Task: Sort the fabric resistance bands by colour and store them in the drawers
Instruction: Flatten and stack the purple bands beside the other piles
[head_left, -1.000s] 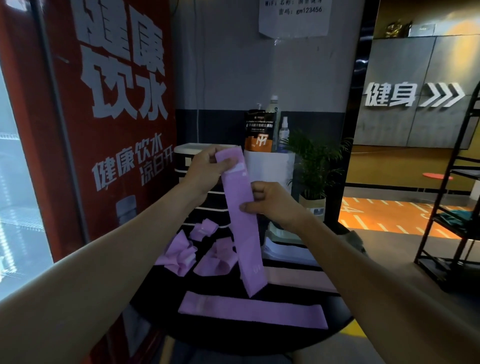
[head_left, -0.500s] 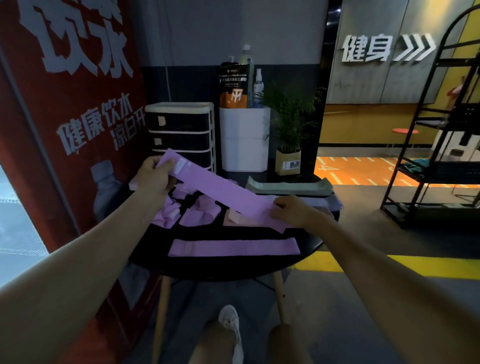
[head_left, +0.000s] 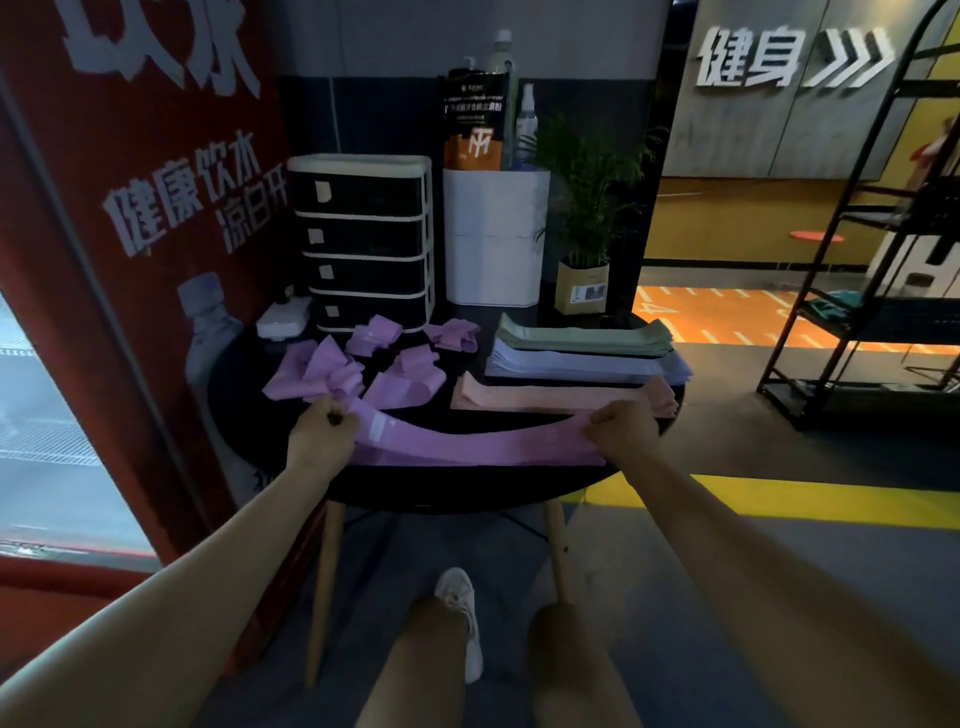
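Observation:
A long purple band (head_left: 467, 441) lies stretched flat along the near edge of the round black table (head_left: 467, 493). My left hand (head_left: 319, 434) grips its left end and my right hand (head_left: 623, 428) grips its right end. It appears to lie on another purple band beneath. Behind it sit several crumpled purple bands (head_left: 332, 371), a flat peach band (head_left: 545, 397), and stacked lavender bands (head_left: 576, 364) under green bands (head_left: 582, 338). The black drawer unit (head_left: 363, 241) with a white frame stands at the table's back left, all drawers closed.
A white bin (head_left: 493, 236) with bottles behind it and a potted plant (head_left: 584, 228) stand behind the table. A red drinks poster (head_left: 130, 208) is at the left, a black metal rack (head_left: 883, 260) at the right. A white device (head_left: 283, 322) sits beside the drawers.
The purple band, held up vertically a second ago, has been swung flat and lowered onto the table's near edge. Both hands moved apart to its ends; the view tilted downward.

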